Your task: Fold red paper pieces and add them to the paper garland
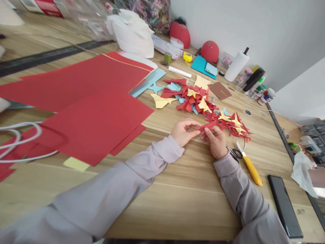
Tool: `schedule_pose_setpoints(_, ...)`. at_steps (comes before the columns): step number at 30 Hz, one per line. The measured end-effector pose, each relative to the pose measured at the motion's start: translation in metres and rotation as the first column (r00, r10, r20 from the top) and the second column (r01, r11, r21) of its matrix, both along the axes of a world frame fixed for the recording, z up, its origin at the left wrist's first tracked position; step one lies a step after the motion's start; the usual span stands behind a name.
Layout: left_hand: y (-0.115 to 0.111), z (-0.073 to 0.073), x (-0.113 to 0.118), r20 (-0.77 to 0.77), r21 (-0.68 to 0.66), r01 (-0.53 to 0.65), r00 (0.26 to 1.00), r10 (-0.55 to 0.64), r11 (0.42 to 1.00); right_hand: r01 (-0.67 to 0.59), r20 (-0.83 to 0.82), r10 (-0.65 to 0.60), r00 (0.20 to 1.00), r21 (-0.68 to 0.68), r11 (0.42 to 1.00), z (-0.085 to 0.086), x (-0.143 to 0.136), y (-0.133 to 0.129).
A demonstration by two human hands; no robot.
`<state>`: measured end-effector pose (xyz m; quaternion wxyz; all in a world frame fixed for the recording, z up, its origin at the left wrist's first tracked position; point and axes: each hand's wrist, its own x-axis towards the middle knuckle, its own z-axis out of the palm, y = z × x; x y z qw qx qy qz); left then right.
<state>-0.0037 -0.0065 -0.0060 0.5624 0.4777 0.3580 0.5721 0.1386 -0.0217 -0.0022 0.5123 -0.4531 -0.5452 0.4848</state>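
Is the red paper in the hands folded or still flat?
Folded: the red paper is a narrow creased strip pinched between left hand and right hand.

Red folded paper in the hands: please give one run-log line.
left hand and right hand: pinch red folded paper | pile of folded pieces behind | yellow knife beside

Large red paper sheets [83,101] lie spread over the wooden table [177,189], with a heap of folded paper shapes [203,101] beyond. A yellow utility knife [250,166] lies near a black phone [284,205]. A white bottle [236,66] stands by the wall.

Wooden table [177,203] — plain white wall [228,20] behind
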Motion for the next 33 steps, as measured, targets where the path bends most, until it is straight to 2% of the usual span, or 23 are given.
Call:
schedule_pose_setpoints(6,0.0008,-0.0015,0.0,0.007,-0.012,0.012,1.0,-0.012,1.0,-0.009,-0.055,0.01,0.998,0.023,1.0,-0.0018,0.0,0.0002)
schedule_pose_setpoints(15,0.0011,-0.0015,-0.0003,-0.007,-0.03,0.004,1.0,-0.005,1.0,0.023,-0.002,-0.023,1.0,0.023,0.999,0.0003,-0.0015,-0.0014)
schedule_pose_setpoints(19,0.0002,-0.0001,-0.0003,-0.042,0.006,-0.026,0.999,0.027,1.0,0.022,0.022,-0.023,0.999,0.045,0.999,0.0017,-0.0019,-0.0021)
schedule_pose_setpoints(25,-0.0032,0.0019,-0.0002,-0.145,0.132,-0.088,0.984,0.107,0.987,0.029,0.052,-0.033,0.998,0.068,0.997,0.0029,-0.0022,-0.003)
schedule_pose_setpoints(33,-0.0043,0.0005,-0.0001,-0.192,0.112,-0.051,0.979,0.072,0.992,0.083,0.07,-0.089,0.994,0.08,0.993,0.003,-0.0018,-0.0037)
